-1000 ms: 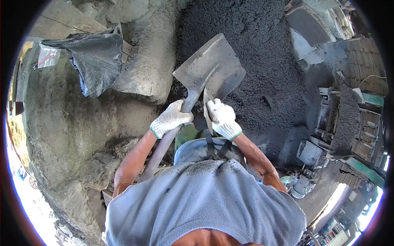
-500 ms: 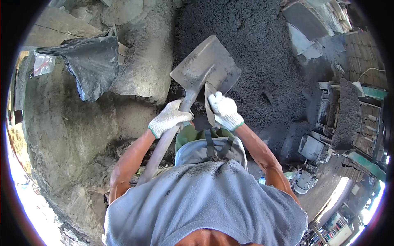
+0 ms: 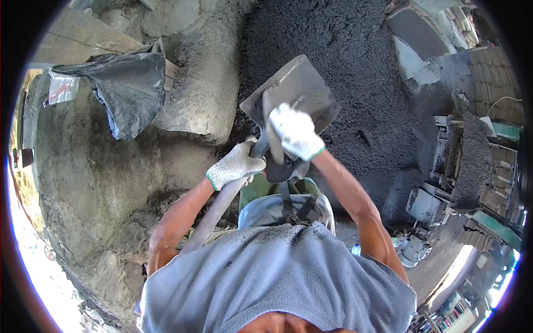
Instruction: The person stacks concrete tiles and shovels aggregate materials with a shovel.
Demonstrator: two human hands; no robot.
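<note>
My left hand [image 3: 236, 165], in a white knit glove, is wrapped round the shaft of a shovel [image 3: 304, 83] just below its blade. The wooden handle slants down past my left forearm. In my gloved right hand [image 3: 295, 131] is a flat, narrow grey-brown piece [image 3: 274, 145], its upper end lying over the blade's face. That hand is slightly blurred and overlaps the lower part of the blade. Dark residue marks the broad metal blade, which faces up toward me.
Dark, granular material [image 3: 355, 72] covers the ground ahead. A rough stone-like block [image 3: 202, 83] and a black plastic sheet [image 3: 130, 83] are at left. At right stand wooden racks [image 3: 494, 166] and a small motor-like machine [image 3: 413, 250].
My right hand and the flat piece have moved up and left across the shovel blade. The blade has shifted slightly right, with my left hand still round the shaft.
</note>
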